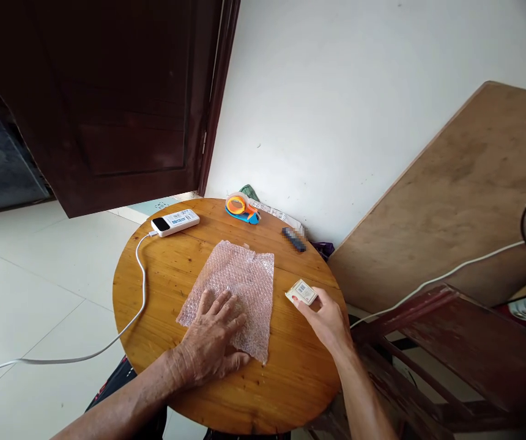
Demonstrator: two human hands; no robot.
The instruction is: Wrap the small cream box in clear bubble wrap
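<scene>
A sheet of pinkish bubble wrap (249, 275) lies on the round wooden table (304, 379). My left hand (214, 336) rests flat on its lower part, fingers spread. To the right of the wrap, my right hand (327, 318) grips a small cream-coloured box (303, 292) between thumb and fingers. A barcode-like label shows on the box's top face. Whether the box touches the table I cannot tell.
A white power bank (175, 222) with a cable (141, 305) sits at the table's left. Along the back are a tape dispenser (242, 209) and a dark, partly pixelated object (293, 239). A wooden chair (465, 348) stands right, beside a leaning board (465, 201).
</scene>
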